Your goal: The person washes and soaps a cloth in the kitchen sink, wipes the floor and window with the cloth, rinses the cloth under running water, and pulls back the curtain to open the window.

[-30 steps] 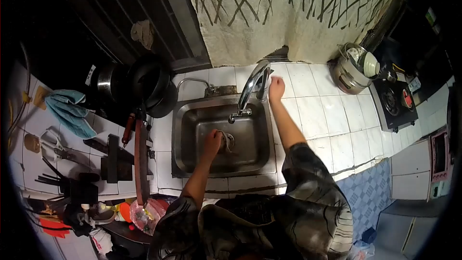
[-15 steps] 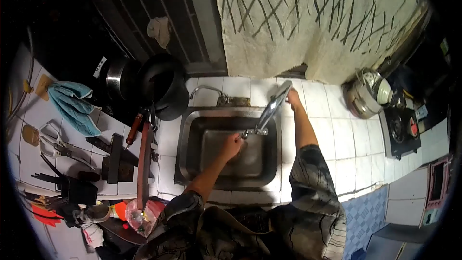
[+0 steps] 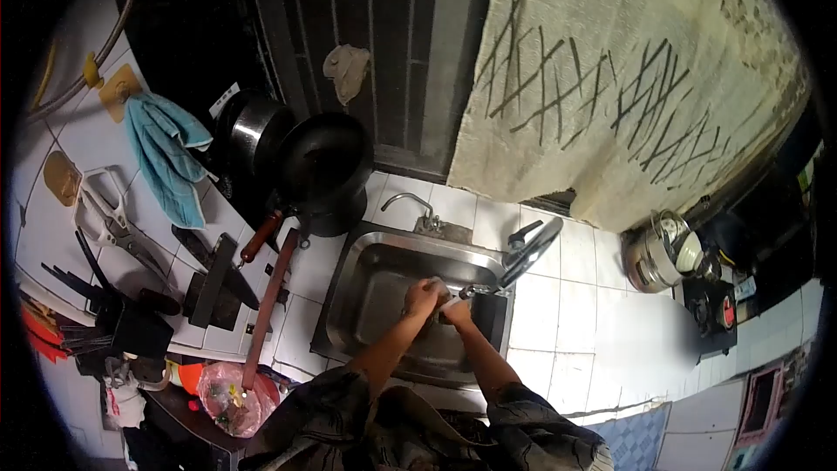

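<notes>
Over the stainless steel sink, both hands are close together under the spout of the large faucet. My left hand is closed, its fingers curled around something I cannot make out. Beside it, my right hand is also closed, near a small pale item between the two hands. The faucet's end sits just above and right of the hands, and its dark lever stands behind. A smaller curved tap is at the sink's back edge.
Black pans stand left of the sink. Further left are a blue towel, scissors and a black holder with utensils. A pot with bowls and a stove are at the right. A pink plastic bag lies lower left.
My right hand has moved from the faucet handle into the sink beside my left hand. The camera view has turned, so the sink appears lower.
</notes>
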`<state>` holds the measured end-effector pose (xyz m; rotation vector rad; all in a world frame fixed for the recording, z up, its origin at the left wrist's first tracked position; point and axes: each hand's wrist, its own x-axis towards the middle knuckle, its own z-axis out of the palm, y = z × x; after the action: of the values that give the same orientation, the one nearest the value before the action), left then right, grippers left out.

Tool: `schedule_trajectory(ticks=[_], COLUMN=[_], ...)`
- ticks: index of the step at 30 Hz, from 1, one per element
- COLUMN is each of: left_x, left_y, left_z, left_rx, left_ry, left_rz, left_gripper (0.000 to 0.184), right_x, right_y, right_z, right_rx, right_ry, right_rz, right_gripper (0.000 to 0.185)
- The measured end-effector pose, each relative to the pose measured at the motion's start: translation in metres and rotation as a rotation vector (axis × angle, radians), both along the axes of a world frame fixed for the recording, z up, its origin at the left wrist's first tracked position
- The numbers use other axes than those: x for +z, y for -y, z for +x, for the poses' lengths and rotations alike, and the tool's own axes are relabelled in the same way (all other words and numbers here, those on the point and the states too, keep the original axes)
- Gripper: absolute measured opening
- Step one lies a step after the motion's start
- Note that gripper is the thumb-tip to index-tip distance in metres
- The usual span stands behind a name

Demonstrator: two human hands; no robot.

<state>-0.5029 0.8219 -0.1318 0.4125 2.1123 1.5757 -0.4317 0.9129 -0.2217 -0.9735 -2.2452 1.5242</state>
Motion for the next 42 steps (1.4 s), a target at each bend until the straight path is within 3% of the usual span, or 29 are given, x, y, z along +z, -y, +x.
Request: schedule_trajectory(ticks=[1, 2, 3, 4, 5, 7, 9, 11, 13, 15, 16, 17, 19, 21, 22, 23, 25, 27, 28, 29, 31, 32, 33, 35, 36, 38, 39, 40, 42], left_x=[-0.011, -0.080, -0.071, -0.053, -0.040, -0.052, -0.084, -0.106, -0.118, -0.127, -0.130, -0.131, -0.136, -0.139, -0.140, -0.142, -0.143, -0.144, -0.144, -0.145, -0.147, -0.149, -0.150, -0.152, -0.154, -0.159, -0.163, -0.168, -0.184], left_y=[0.003, 0.001, 0.005, 0.011, 0.015, 0.019, 0.013, 0.008, 0.004, 0.001, 0.000, -0.001, -0.002, -0.003, -0.004, -0.006, -0.008, -0.008, -0.007, -0.008, -0.012, -0.014, -0.015, -0.017, -0.019, -0.024, -0.027, -0.031, -0.041], left_z=[-0.006, -0.024, -0.024, -0.018, -0.015, -0.009, 0.001, 0.005, 0.007, 0.010, 0.010, 0.010, 0.011, 0.011, 0.010, 0.011, 0.013, 0.015, 0.015, 0.014, 0.014, 0.015, 0.017, 0.019, 0.020, 0.021, 0.022, 0.022, 0.026], left_rx=[0.148, 0.060, 0.069, 0.034, -0.007, 0.032, 0.058, 0.098, 0.131, 0.164, 0.179, 0.193, 0.214, 0.228, 0.230, 0.230, 0.239, 0.238, 0.241, 0.245, 0.242, 0.237, 0.232, 0.220, 0.216, 0.191, 0.174, 0.150, 0.087], left_ry=[0.091, 0.229, 0.237, 0.757, 1.266, 1.376, 1.394, 1.397, 1.414, 1.442, 1.450, 1.461, 1.475, 1.485, 1.488, 1.495, 1.505, 1.510, 1.507, 1.503, 1.500, 1.501, 1.506, 1.492, 1.488, 1.462, 1.442, 1.415, 1.315], left_rz=[-0.114, -0.288, -0.284, -0.021, 0.266, 0.519, 0.614, 0.642, 0.653, 0.648, 0.641, 0.635, 0.620, 0.620, 0.624, 0.626, 0.633, 0.638, 0.646, 0.655, 0.674, 0.683, 0.683, 0.707, 0.720, 0.770, 0.809, 0.858, 0.992], left_gripper=[0.035, 0.042, 0.042, 0.045, 0.048, 0.048, 0.047, 0.047, 0.047, 0.047, 0.047, 0.046, 0.046, 0.046, 0.046, 0.046, 0.045, 0.045, 0.045, 0.045, 0.045, 0.044, 0.044, 0.044, 0.044, 0.044, 0.043, 0.043, 0.043], right_x=[-0.004, -0.007, -0.010, 0.042, 0.052, 0.067, 0.108, 0.108, 0.101, 0.079, 0.052, 0.029, 0.039, 0.069, 0.052, 0.062, -0.001, 0.017, 0.012, -0.004, 0.012, 0.066, 0.071, 0.020, 0.031, 0.074, 0.062, 0.077, 0.014], right_y=[0.000, 0.001, 0.003, 0.016, 0.025, 0.039, 0.055, 0.065, 0.062, 0.035, 0.015, 0.001, 0.003, 0.036, 0.048, 0.056, 0.020, 0.011, -0.013, -0.009, 0.012, 0.045, 0.057, 0.040, 0.041, 0.047, 0.038, 0.035, -0.004], right_z=[-0.006, -0.012, -0.017, -0.017, -0.014, -0.015, -0.008, -0.001, -0.003, -0.005, -0.006, -0.005, -0.016, -0.025, -0.018, -0.019, -0.007, -0.016, -0.029, -0.027, -0.022, -0.035, -0.030, -0.015, -0.015, -0.026, -0.025, -0.033, -0.040], right_rx=[0.004, 0.009, 0.013, 0.079, 0.090, -0.006, 0.024, 0.038, 0.054, 0.185, 0.135, 0.095, 0.252, -0.006, 0.030, 0.002, 0.267, -0.058, -0.234, -0.252, 0.071, -0.217, -0.243, -0.289, -0.300, -0.540, -0.496, -0.520, -0.474], right_ry=[0.009, 0.019, 0.031, 0.163, 0.169, 0.128, 0.123, -0.193, -0.217, 0.002, -0.037, 0.091, 0.190, 0.295, 0.092, 0.241, 0.180, -0.233, 0.212, 0.141, 0.134, 0.299, 0.068, 0.039, 0.041, -0.048, -0.289, -0.259, -0.197], right_rz=[0.028, 0.055, 0.082, 0.319, 0.322, 0.033, 0.120, 0.130, 0.205, 1.095, 1.157, 0.893, 0.763, 0.176, 0.307, 0.268, 0.923, -0.146, -0.236, -0.129, 0.517, 0.105, -0.019, -0.227, -0.229, -0.550, -0.776, -0.862, -0.598], right_gripper=[0.036, 0.039, 0.043, 0.044, 0.044, 0.041, 0.033, 0.027, 0.016, 0.010, 0.012, 0.014, 0.023, 0.034, 0.040, 0.039, 0.032, 0.030, 0.017, 0.029, 0.031, 0.031, 0.033, 0.035, 0.035, 0.034, 0.032, 0.030, 0.031])
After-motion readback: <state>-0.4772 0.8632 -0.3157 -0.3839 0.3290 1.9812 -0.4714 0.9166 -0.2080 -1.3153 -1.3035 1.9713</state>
